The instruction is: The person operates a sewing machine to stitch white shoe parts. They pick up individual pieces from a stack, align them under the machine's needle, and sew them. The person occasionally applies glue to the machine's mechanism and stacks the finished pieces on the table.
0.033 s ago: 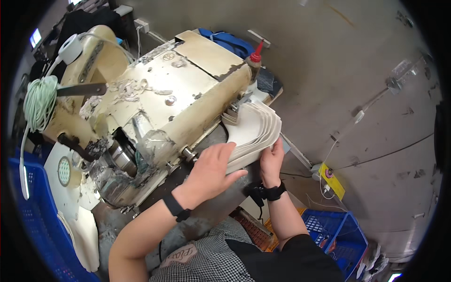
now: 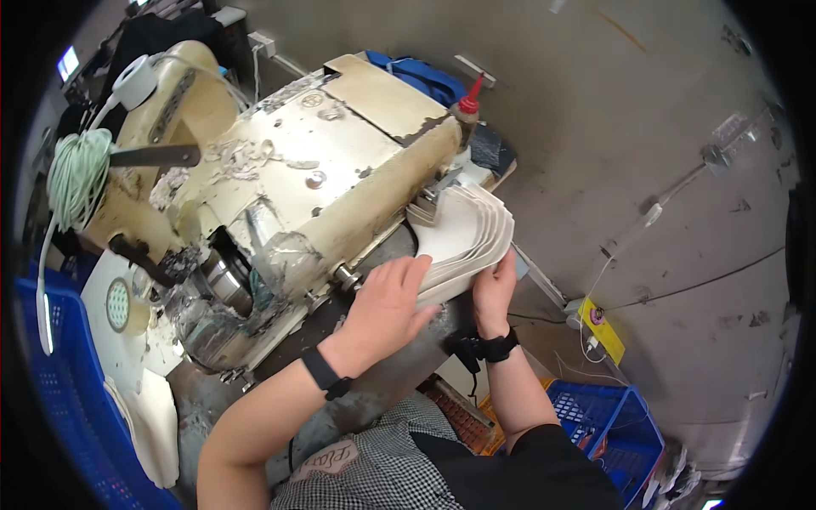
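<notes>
Between my hands is a stack of white, curved flat pieces [image 2: 466, 234], layered and fanned a little at their rounded right end. My right hand [image 2: 495, 293] grips the stack's near right edge, fingers partly hidden beneath it. Against its near left end lie the fingers of my left hand [image 2: 384, 306], with the thumb held apart below. The stack sits at the front right of a worn cream-coloured machine [image 2: 340, 144], close to a small metal fitting [image 2: 438, 184] on its front. My left fingertips are right of a metal knob [image 2: 347, 276].
A bottle with a red tip [image 2: 469, 106] stands behind the machine's right end. Green cord [image 2: 78, 174] hangs coiled at left, above a blue crate [image 2: 59, 374]. White pieces [image 2: 153, 425] lie beside that crate. Another blue crate [image 2: 625, 442] is at lower right.
The whole view has shifted slightly, so the machine appears a little further right. Both hands keep nearly the same hold on the stack.
</notes>
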Demonstrator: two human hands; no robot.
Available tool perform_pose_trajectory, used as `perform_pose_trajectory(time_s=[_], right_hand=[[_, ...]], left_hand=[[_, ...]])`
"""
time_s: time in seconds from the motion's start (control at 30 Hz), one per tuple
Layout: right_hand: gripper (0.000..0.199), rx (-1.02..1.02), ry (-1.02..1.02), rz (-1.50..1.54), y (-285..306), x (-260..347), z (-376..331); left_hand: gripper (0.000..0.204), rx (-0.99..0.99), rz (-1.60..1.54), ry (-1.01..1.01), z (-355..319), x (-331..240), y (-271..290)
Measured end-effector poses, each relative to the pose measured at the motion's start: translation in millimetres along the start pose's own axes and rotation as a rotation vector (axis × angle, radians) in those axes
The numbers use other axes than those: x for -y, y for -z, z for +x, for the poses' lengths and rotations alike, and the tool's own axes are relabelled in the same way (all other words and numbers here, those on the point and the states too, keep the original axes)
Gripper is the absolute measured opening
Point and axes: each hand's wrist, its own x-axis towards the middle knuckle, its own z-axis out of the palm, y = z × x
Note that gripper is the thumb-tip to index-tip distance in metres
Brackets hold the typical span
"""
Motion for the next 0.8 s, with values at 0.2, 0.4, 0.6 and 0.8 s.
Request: perform_pose_trajectory(time_s=[0.2, 0.4, 0.6, 0.8], right_hand=[[0.049, 0.080, 0.262, -0.673, 7, -22, 22], [0.047, -0.040, 0.360, -0.679, 29, 45, -4], [0.019, 0.506, 0.253, -0.108, 1, 163, -68], [0.016, 1.040, 0.257, -0.022, -73, 199, -113]], left_hand=[[0.051, 0.096, 0.335, 0.107, -7, 15, -20], [0.060, -0.058, 0.133, 0.092, -55, -8, 60], [0.040, -0.331, 0.306, 0.490, -182, -21, 194], [0.038, -0.527, 1.061, 0.856, -287, -15, 238]])
